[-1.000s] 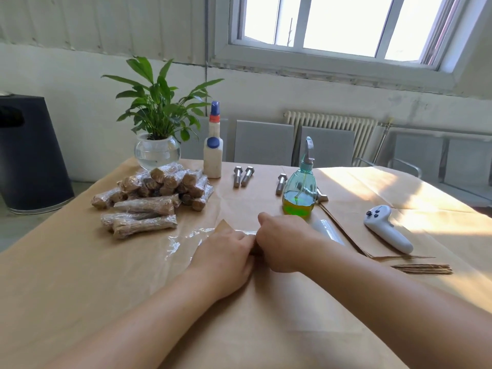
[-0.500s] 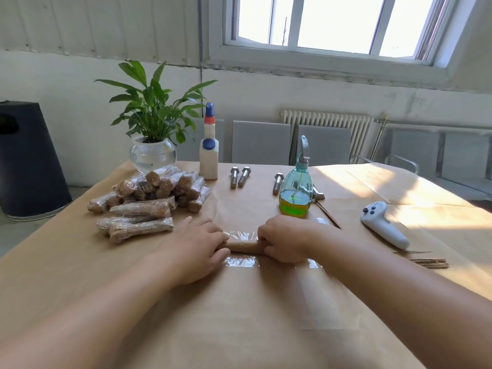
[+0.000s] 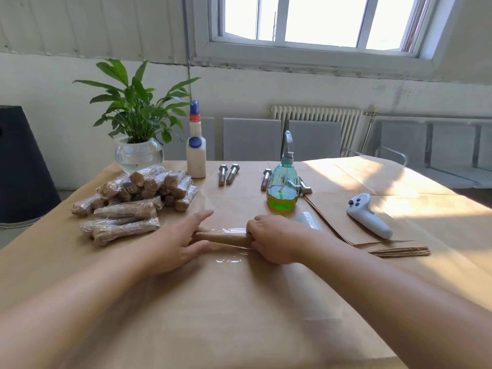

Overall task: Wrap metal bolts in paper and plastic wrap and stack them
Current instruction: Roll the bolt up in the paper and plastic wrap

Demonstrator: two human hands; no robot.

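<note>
Now paper-wrapped bolt [image 3: 222, 238] lies between both hands' fingers [image 3: 198, 218].

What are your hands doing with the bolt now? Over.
Left hand open, fingers flat on the paper-wrapped bolt. Right hand curled round its other end. Plastic wrap under it. Nothing in the way of the pile.

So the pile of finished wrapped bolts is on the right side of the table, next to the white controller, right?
Not quite. The head view shows the pile of wrapped bolts on the left side of the table, near the plant. The white controller lies alone on the right.
</note>
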